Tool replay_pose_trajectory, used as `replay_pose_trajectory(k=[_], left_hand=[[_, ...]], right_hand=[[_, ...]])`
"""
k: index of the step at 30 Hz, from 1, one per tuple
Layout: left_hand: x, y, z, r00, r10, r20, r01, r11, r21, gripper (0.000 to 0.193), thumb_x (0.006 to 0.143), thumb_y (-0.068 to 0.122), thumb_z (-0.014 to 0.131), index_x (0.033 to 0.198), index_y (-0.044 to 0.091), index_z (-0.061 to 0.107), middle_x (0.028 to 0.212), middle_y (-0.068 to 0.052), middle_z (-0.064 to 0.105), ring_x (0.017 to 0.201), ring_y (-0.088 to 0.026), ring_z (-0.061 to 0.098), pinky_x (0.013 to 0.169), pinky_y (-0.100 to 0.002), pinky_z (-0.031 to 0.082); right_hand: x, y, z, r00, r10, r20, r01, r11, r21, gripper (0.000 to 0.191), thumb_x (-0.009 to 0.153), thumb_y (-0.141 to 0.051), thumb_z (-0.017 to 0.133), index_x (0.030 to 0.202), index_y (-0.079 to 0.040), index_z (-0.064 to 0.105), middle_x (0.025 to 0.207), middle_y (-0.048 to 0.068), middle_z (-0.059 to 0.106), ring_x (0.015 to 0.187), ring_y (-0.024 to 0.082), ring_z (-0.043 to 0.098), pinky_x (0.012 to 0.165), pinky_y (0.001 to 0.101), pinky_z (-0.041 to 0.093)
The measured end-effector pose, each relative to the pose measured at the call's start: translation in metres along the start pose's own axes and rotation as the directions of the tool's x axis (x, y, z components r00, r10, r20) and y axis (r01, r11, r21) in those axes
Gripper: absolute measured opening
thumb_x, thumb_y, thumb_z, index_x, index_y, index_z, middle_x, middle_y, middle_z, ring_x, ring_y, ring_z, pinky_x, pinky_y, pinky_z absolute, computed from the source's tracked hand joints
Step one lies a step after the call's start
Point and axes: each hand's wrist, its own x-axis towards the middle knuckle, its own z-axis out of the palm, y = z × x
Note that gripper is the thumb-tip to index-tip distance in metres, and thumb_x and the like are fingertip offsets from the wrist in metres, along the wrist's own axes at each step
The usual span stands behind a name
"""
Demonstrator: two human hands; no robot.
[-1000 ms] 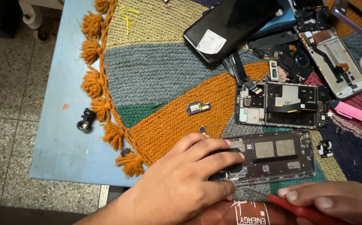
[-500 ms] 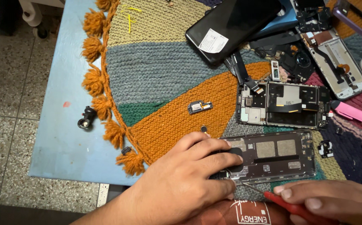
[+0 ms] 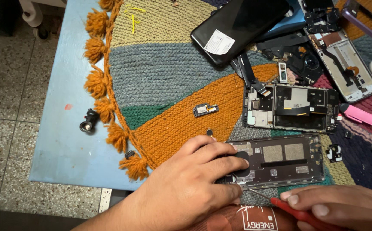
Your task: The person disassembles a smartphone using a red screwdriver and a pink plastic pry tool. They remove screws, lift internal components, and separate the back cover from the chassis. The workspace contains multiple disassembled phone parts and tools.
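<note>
From the head view: my left hand [image 3: 186, 188] is flat down on the near end of the grey phone frame [image 3: 280, 160], fingers spread over it and closed round nothing, pinning it to the knitted mat [image 3: 164, 77]. The frame lies lengthwise at the mat's near edge, its inner side up, with a dark round part under my fingertips [image 3: 226, 149].

My right hand [image 3: 340, 207] comes in from the lower right, its grip pinched shut round the red-handled screwdriver [image 3: 297, 211]. The thin metal tip reaches to the near-left corner of the frame, just beside my left thumb.

Just beyond the frame sits a second opened phone body [image 3: 291, 107], board and dark shielding showing. A small loose module [image 3: 205, 110] lies on the orange band of the mat, with a tiny dark round bit [image 3: 210, 132] nearer my fingers. Farther back a black phone [image 3: 239, 28] lies face down with a white sticker on it, ribbon cables trailing beside it. To the right there's another stripped chassis [image 3: 344, 55] and a pink tool [image 3: 366, 119].

Left of the mat's orange tassels [image 3: 96, 83], on the bare blue bench [image 3: 62, 141], rests a small black camera-like part [image 3: 89, 121]. A red can [image 3: 254, 218] pokes up at the bottom edge, between my hands.
</note>
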Motion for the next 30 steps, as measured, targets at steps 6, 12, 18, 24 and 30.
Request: replay_pose_trajectory(k=[6,12,18,24,30], left_hand=[[0.001,0.001,0.000,1.000,-0.007,0.001,0.007,1.000,0.001,0.022,0.089,0.026,0.068,0.104,0.013,0.076,0.133,-0.010,0.066,0.135,-0.030,0.058,0.119,-0.051,0.038],[0.001,0.000,0.000,1.000,-0.007,-0.002,0.007,1.000,0.008,0.021,0.089,0.025,0.067,0.104,0.013,0.076,0.134,-0.010,0.066,0.135,-0.030,0.058,0.118,-0.050,0.038],[0.001,0.000,0.001,1.000,-0.007,-0.005,0.007,1.000,0.004,0.021,0.089,0.025,0.068,0.104,0.012,0.076,0.133,-0.011,0.066,0.135,-0.030,0.058,0.118,-0.050,0.037],[0.001,-0.001,0.003,1.000,-0.003,-0.010,0.003,1.000,0.016,0.020,0.090,0.024,0.067,0.103,0.013,0.076,0.133,-0.010,0.067,0.135,-0.030,0.058,0.118,-0.050,0.037],[0.001,-0.002,0.004,1.000,0.002,-0.003,-0.001,1.000,0.029,0.020,0.089,0.023,0.066,0.103,0.013,0.076,0.132,-0.010,0.066,0.134,-0.030,0.058,0.118,-0.050,0.037]], right_hand=[[0.001,0.001,-0.007,1.000,-0.020,-0.013,0.018,0.995,-0.094,0.047,0.102,-0.028,0.062,0.137,0.002,0.065,0.140,0.020,0.060,0.132,0.030,0.055,0.116,0.0417,0.047],[-0.005,-0.008,0.013,0.965,-0.259,-0.050,0.244,0.947,-0.207,0.035,0.103,-0.019,0.060,0.133,-0.001,0.063,0.138,0.019,0.062,0.131,0.029,0.058,0.112,0.0406,0.047],[-0.011,-0.055,0.057,0.732,-0.628,0.264,0.624,0.463,-0.630,0.030,0.105,-0.017,0.056,0.131,-0.012,0.069,0.139,0.014,0.064,0.126,0.022,0.067,0.100,0.0317,0.059],[-0.002,-0.085,0.075,0.872,-0.442,0.209,0.341,0.245,-0.908,0.028,0.098,-0.032,0.072,0.125,-0.028,0.075,0.133,-0.008,0.071,0.123,0.008,0.067,0.097,0.0262,0.055],[-0.006,-0.098,0.068,0.989,0.015,0.145,0.139,0.183,-0.973,0.040,0.098,-0.046,0.067,0.137,-0.034,0.068,0.147,-0.014,0.061,0.133,0.004,0.051,0.105,0.0259,0.046]])
